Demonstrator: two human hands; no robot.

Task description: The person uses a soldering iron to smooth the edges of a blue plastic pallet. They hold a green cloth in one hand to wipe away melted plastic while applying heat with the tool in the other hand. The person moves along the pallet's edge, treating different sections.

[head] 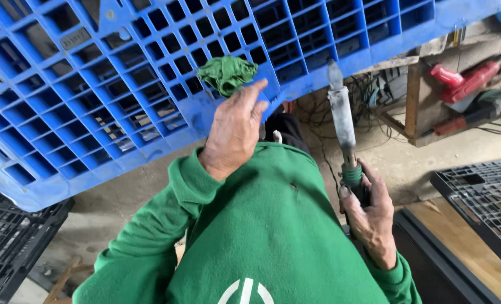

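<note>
Green sweatshirt sleeves (261,225) fill the lower view. Right hand (371,217) has its fingers (346,194) wrapped tight round the green-taped grip of a long metal tool with a flat blade (340,112), held upright. Left hand (233,132) reaches up, fingers half spread, fingertips pressing a crumpled green cloth (226,73) against the lower edge of a tilted blue plastic pallet (92,101). Black pallets (481,197) lie on the concrete floor (408,163) at both sides; red power tools (467,81) rest on a wooden shelf beyond.

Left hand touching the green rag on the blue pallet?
Touching. Head view: the left hand fingertips press the green rag against the blue pallet, no gap.
</note>
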